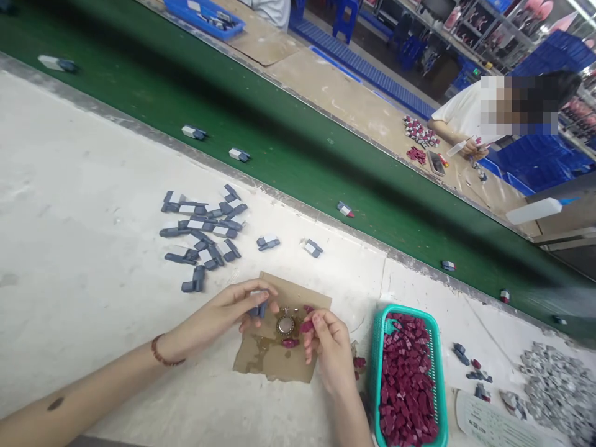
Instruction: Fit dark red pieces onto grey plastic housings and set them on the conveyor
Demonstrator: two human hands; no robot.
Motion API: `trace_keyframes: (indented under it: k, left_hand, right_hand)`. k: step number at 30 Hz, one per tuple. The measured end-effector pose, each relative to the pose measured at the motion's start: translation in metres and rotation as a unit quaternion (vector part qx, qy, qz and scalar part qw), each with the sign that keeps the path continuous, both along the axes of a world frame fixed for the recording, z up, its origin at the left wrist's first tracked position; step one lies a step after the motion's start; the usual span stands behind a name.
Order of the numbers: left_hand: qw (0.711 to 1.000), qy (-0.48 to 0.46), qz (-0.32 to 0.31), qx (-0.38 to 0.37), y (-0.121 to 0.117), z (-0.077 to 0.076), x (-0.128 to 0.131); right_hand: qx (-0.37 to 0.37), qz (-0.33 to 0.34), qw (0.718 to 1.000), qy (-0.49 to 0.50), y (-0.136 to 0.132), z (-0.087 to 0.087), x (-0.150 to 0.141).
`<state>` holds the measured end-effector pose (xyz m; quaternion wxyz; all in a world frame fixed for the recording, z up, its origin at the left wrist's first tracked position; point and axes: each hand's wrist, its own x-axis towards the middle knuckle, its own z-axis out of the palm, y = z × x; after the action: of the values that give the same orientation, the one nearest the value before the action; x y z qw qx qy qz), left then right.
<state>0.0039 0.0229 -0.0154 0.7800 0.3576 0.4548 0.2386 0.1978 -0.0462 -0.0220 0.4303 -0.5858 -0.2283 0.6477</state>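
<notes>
Several grey parts [198, 225] lie clustered on the surface [93, 217]; your left hand [239, 302] pinches one grey piece [258, 307] over the cardboard [298, 290]. Past the round cap [285, 325], your right hand [331, 340] pinches a red piece [306, 326], left of the green basket [440, 379] of red pieces [406, 379].

I'm looking at a pale, scuffed bench [107, 323], with a thin seam crossing it right of the middle. Left of the middle lies a loose cluster of blue-grey and white pieces [198, 224]; right of it, two more such pieces [268, 242] sit apart from each other. Nearer, a stained cardboard sheet [302, 367] lies flat. To its right I have a green basket [442, 397], then scattered small parts [460, 353], a pale printed item [493, 422] and a heap of light-grey bits [559, 382].
</notes>
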Motion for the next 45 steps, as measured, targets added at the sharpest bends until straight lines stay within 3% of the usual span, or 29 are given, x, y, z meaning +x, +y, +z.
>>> trace_keyframes:
  k: [4, 8, 11, 17, 19, 22, 25, 30, 32, 36, 45]
  left_hand:
    - [0.996, 0.011, -0.034, 0.079, -0.004, -0.004, 0.001]
    - [0.99, 0.026, -0.055, 0.124, -0.008, -0.012, 0.0]
    - [0.978, 0.069, -0.069, 0.185, -0.012, -0.016, -0.001]
    - [0.935, 0.128, -0.101, 0.314, -0.018, -0.02, -0.002]
    - [0.927, 0.128, -0.098, 0.337, -0.018, -0.022, -0.002]
    - [0.917, 0.122, -0.108, 0.364, -0.019, -0.023, -0.002]
    - [0.912, 0.126, -0.107, 0.375, -0.019, -0.024, -0.002]
    - [0.888, 0.144, -0.114, 0.422, -0.022, -0.029, -0.001]
    - [0.864, 0.16, -0.129, 0.459, -0.024, -0.032, -0.001]
    - [0.833, 0.188, -0.148, 0.499, -0.026, -0.036, 0.0]
    - [0.813, 0.199, -0.183, 0.515, -0.026, -0.034, 0.001]
  right_hand:
    - [0.026, 0.023, 0.999, -0.021, 0.001, 0.0, 0.002]
    - [0.082, 0.07, 0.977, -0.184, -0.001, -0.002, -0.001]
    - [0.144, 0.148, 0.925, -0.32, -0.001, -0.002, -0.004]
    - [0.298, 0.242, 0.763, -0.521, 0.003, -0.005, -0.015]
    - [0.312, 0.261, 0.734, -0.544, 0.002, -0.006, -0.018]
    - [0.312, 0.275, 0.72, -0.556, 0.001, -0.007, -0.02]
    - [0.29, 0.256, 0.755, -0.529, 0.001, -0.006, -0.02]
    - [0.167, 0.163, 0.91, -0.341, 0.003, -0.003, -0.011]
    - [0.139, 0.104, 0.948, -0.266, 0.003, -0.003, -0.008]
    - [0.136, 0.054, 0.972, -0.184, 0.003, 0.0, -0.009]
    - [0.169, 0.03, 0.969, -0.175, 0.004, -0.001, -0.025]
